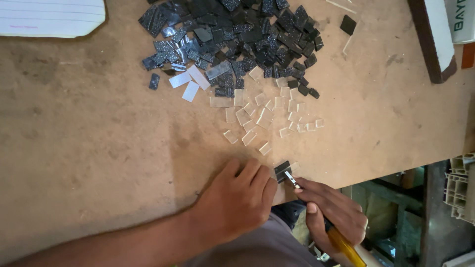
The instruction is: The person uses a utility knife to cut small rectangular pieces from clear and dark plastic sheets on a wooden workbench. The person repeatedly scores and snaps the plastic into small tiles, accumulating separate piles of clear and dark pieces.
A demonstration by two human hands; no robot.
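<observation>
My left hand (237, 198) rests knuckles-up on the brown worktable (89, 138) near its front edge, fingertips pressing a small dark tile piece (282, 169). My right hand (334, 210) grips a yellow-handled knife (341, 244), whose thin blade (292, 179) touches that dark piece. Just beyond lie several clear rectangular chips (262, 118). Farther back sits a large heap of black speckled tile pieces (232, 39).
A lined white sheet (49, 17) lies at the far left corner. A dark-edged white board (433, 34) lies at the far right. One lone black square (348, 24) sits apart. The table's edge drops off at right, with green framing (391, 207) and white plastic profiles (460, 190) below.
</observation>
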